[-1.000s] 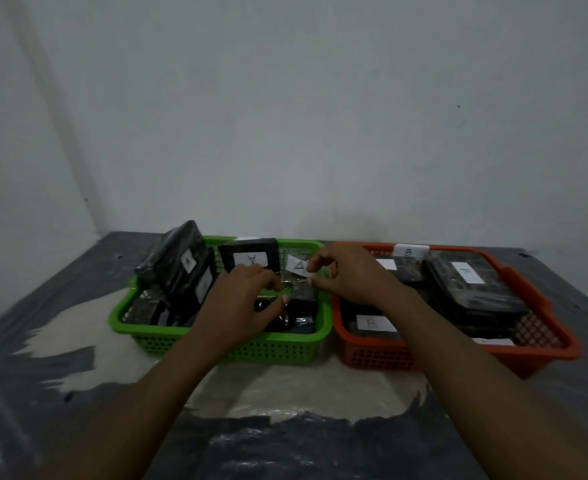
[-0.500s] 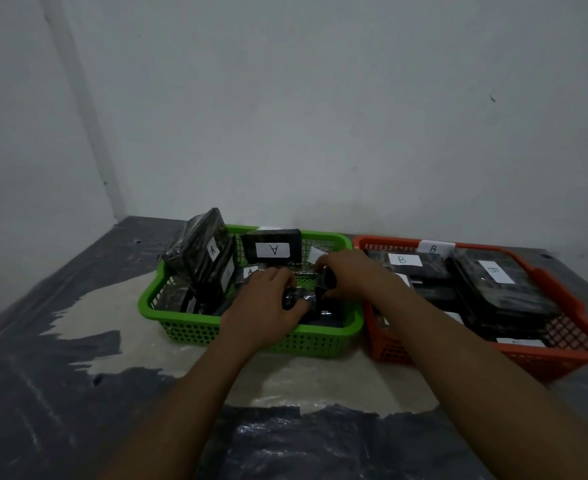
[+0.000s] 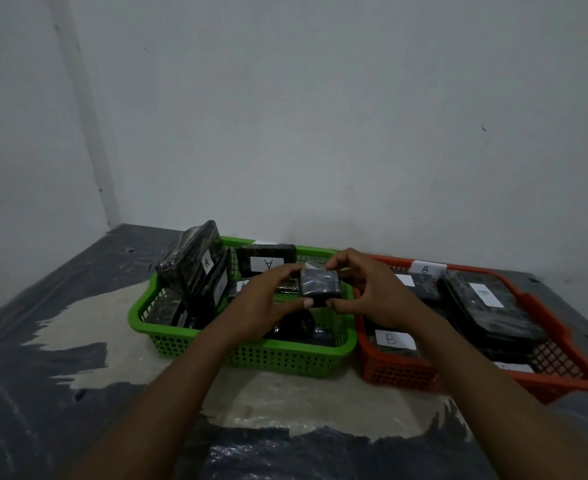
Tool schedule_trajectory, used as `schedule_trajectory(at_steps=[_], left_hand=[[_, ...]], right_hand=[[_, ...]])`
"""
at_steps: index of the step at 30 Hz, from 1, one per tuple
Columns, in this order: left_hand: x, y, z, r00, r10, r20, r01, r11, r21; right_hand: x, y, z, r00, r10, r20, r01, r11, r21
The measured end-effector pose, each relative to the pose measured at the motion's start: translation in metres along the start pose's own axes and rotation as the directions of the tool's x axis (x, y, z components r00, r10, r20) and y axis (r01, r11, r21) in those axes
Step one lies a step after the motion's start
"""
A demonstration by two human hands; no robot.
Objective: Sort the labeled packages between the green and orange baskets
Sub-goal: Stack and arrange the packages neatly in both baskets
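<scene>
The left forearm [image 3: 168, 393] at seven o'clock and right forearm [image 3: 476, 375] at five o'clock were bare; the left hand [image 3: 263, 306] and right hand [image 3: 372, 292] were bare too, one thumbnail [image 3: 308, 302] pale.

green basket [image 3: 168, 303], orange basket [image 3: 559, 327], seemingly black packages [image 3: 320, 287], white labels [image 3: 267, 264]

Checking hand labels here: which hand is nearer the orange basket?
Right. The right hand sits by the orange basket's left rim; the left hand is farther off, over the green basket. Both grip one black package.
</scene>
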State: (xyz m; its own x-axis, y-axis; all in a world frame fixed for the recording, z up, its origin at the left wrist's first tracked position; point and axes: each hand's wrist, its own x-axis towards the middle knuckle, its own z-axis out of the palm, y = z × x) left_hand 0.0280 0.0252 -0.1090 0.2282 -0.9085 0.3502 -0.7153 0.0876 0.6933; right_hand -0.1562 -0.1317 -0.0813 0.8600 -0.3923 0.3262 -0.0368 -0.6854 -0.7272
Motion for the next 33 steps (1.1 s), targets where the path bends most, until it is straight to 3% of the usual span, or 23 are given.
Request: schedule_trajectory(at_steps=[3,6,8,12,15,18,21,24,26,29,33], left_hand=[[0.001,-0.006,-0.006,0.994,-0.081,0.069,0.093,0.975,-0.202],[0.01,-0.003,-0.01,0.965,-0.253,0.067,0.26,0.898,-0.355],[0.017,0.001,-0.01,0.945,-0.312,0.093,0.323,0.855,-0.407],[0.017,0.005,-0.014,0.985,-0.167,0.037,0.167,0.893,-0.419],[0.015,0.003,-0.016,0.995,-0.088,-0.052,0.057,0.898,-0.436],[0.017,-0.001,-0.018,0.995,-0.074,-0.066,0.039,0.903,-0.428],[0.022,-0.003,-0.02,0.991,-0.117,-0.067,0.08,0.908,-0.412],[0.032,-0.007,-0.019,0.988,-0.157,0.009,0.143,0.872,-0.468],[0.037,-0.011,-0.021,0.988,-0.146,0.043,0.15,0.891,-0.428],[0.044,-0.02,-0.028,0.997,-0.023,0.075,0.036,0.984,-0.176],[0.062,-0.025,-0.022,0.991,0.018,0.134,-0.031,0.995,0.093]], right_hand=[[-0.004,-0.002,0.002,0.999,-0.032,-0.01,0.032,0.996,0.08],[-0.003,-0.005,0.011,0.99,-0.076,-0.122,0.085,0.994,0.068],[-0.001,-0.005,0.018,0.981,-0.032,-0.19,0.06,0.987,0.148],[0.001,-0.007,0.028,0.969,0.156,-0.193,-0.066,0.911,0.408],[0.001,-0.008,0.029,0.968,0.205,-0.146,-0.12,0.886,0.448],[0.003,-0.01,0.023,0.971,0.206,-0.122,-0.174,0.956,0.234],[0.007,-0.017,0.014,0.991,0.005,-0.132,-0.03,0.982,-0.185],[0.019,-0.023,0.0,0.994,-0.094,-0.061,0.069,0.943,-0.327],[0.026,-0.023,-0.008,0.998,-0.037,-0.043,0.019,0.927,-0.375],[0.033,-0.02,-0.012,0.997,0.073,-0.014,-0.071,0.886,-0.458],[0.046,-0.017,-0.002,0.977,0.197,0.081,-0.101,0.765,-0.636]])
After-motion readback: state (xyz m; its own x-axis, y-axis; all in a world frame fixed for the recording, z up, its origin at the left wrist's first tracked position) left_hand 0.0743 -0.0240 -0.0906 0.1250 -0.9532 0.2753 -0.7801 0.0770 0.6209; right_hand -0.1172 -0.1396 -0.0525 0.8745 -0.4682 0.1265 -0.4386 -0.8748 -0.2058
